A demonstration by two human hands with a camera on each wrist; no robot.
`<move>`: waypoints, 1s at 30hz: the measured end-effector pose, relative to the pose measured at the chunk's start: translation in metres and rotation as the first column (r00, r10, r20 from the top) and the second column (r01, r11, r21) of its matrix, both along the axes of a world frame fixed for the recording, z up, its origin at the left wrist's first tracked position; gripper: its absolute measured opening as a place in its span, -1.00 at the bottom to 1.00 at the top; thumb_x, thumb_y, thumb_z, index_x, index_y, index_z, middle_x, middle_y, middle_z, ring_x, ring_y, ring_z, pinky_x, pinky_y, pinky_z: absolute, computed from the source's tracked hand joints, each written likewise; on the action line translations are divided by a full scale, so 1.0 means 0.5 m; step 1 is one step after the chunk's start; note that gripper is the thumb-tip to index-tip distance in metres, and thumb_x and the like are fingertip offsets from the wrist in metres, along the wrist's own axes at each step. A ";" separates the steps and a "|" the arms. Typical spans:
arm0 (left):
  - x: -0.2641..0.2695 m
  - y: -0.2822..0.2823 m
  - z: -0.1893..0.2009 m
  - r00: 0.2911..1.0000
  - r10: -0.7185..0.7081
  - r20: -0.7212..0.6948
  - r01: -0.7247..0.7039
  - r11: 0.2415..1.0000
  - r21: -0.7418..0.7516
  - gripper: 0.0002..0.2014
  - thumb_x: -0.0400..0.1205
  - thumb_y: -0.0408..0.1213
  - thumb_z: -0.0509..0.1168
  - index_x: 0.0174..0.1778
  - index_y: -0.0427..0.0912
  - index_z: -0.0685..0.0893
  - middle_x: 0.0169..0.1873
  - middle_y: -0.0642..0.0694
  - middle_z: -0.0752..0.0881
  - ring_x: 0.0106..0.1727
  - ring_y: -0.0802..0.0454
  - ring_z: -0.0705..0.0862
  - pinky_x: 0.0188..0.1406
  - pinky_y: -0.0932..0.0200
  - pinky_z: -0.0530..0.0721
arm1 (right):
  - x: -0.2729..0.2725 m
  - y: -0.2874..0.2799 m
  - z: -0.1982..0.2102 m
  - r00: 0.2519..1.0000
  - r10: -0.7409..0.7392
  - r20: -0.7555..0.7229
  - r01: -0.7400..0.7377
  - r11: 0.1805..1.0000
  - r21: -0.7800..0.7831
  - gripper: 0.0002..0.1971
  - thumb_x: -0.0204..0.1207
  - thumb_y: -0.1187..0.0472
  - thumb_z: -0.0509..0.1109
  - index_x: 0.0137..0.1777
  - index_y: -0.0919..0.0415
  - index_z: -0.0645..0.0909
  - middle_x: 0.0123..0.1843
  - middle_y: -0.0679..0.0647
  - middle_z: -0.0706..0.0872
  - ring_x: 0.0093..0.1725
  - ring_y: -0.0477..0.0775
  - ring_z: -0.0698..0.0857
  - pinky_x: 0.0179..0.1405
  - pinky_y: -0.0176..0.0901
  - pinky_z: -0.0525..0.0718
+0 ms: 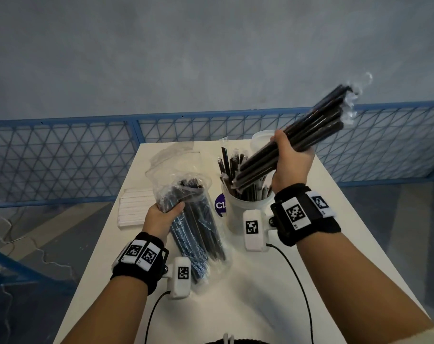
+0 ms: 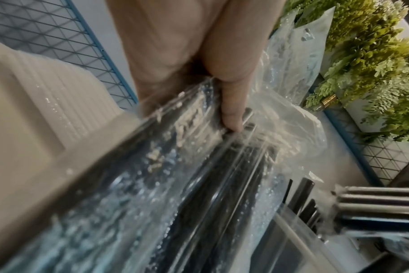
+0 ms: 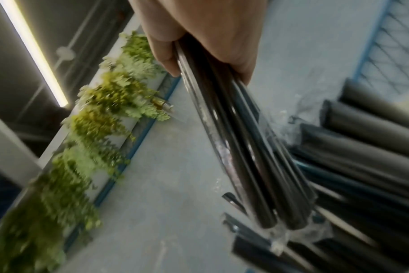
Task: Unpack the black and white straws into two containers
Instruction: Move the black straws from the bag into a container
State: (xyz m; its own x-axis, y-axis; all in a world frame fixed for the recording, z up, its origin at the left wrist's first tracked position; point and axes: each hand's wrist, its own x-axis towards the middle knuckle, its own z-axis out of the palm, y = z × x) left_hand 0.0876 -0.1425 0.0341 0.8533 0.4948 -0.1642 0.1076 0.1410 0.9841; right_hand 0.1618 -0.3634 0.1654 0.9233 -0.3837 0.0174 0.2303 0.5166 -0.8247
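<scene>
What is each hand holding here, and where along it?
Right hand grips a bundle of black straws near its lower half, above the container. Left hand grips the plastic bag of black straws near its open top.

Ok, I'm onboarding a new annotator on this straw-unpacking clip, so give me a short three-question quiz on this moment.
1. True or false: the right hand holds a bundle of black straws above the white container.
2. What does the left hand grip?
A. the stack of white straws
B. the clear bag of black straws
C. the container's rim
3. Fill in: the white straws lie on the table, to the ____ of the left hand.

Key: 1 true; 2 B, the clear bag of black straws; 3 left.
</scene>
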 end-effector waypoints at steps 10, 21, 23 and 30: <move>0.007 -0.040 0.020 0.993 -0.079 0.092 0.079 0.997 0.011 -0.82 0.47 -0.47 0.42 -0.12 -0.12 0.67 -0.18 -0.09 0.73 -0.09 -0.08 0.67 0.04 0.08 0.60 | 0.008 0.029 -0.086 0.983 0.182 -0.015 -0.155 0.788 -0.596 -0.58 0.30 0.23 0.59 0.14 0.16 0.57 0.03 0.03 0.73 0.07 0.03 0.71 0.17 -0.06 0.69; 0.007 -0.036 0.018 0.992 -0.085 0.091 0.081 0.996 0.040 -0.77 0.47 -0.47 0.42 0.04 -0.28 0.66 -0.13 -0.13 0.73 -0.04 -0.08 0.68 0.04 0.13 0.61 | 0.018 0.010 -0.098 0.964 0.246 0.103 -0.038 0.510 -0.859 -0.54 0.50 0.37 0.35 0.38 0.06 0.43 0.18 0.04 0.64 0.16 -0.01 0.65 0.13 -0.35 0.53; 0.008 -0.037 0.019 0.992 -0.087 0.093 0.082 0.995 0.059 -0.76 0.47 -0.46 0.42 0.06 -0.29 0.66 -0.16 -0.09 0.73 -0.10 0.00 0.68 -0.04 0.24 0.62 | 0.023 0.007 -0.109 0.968 0.243 0.062 -0.037 0.383 -0.923 -0.60 0.49 0.34 0.38 0.33 0.18 0.48 0.23 0.16 0.59 0.20 0.13 0.60 0.14 -0.35 0.45; 0.011 -0.039 0.015 0.994 -0.079 0.077 0.074 0.995 0.062 -0.76 0.47 -0.46 0.43 0.04 -0.26 0.66 -0.12 -0.14 0.73 -0.06 -0.03 0.68 0.02 0.16 0.59 | 0.012 0.029 -0.083 0.865 0.286 0.412 0.399 0.105 -0.911 -0.35 0.43 0.39 0.31 0.54 0.06 0.31 0.58 0.18 0.30 0.54 0.14 0.31 0.48 0.04 0.31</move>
